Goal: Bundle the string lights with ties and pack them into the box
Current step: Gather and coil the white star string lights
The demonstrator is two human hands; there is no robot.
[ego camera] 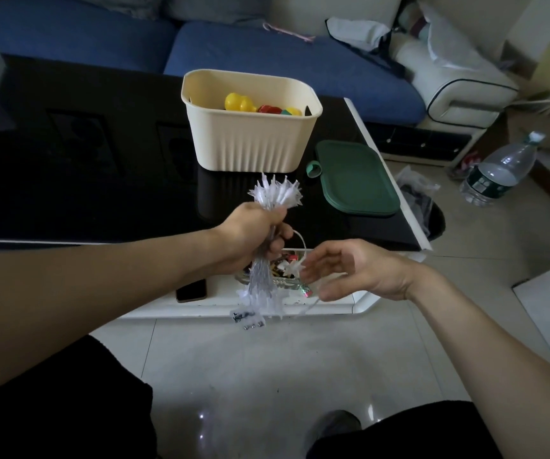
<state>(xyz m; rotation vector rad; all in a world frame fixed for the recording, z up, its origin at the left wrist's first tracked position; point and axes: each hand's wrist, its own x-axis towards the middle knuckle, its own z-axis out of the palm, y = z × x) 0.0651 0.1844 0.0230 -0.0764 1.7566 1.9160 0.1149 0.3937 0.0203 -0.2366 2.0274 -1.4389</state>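
Note:
My left hand grips a gathered bunch of clear string lights around its middle, above the table's front edge. White star bulbs fan out above the fist, and wires and more bulbs hang below it. My right hand is open just to the right, palm turned left, fingers near a loose star bulb and a thin white strand that loops from the bunch. The cream ribbed box stands on the black table behind, with yellow and red toys inside.
A green lid lies right of the box on the black table. A phone and small colourful items lie on the white lower shelf. A clear water bottle stands on the tiled floor at right. A blue sofa is behind.

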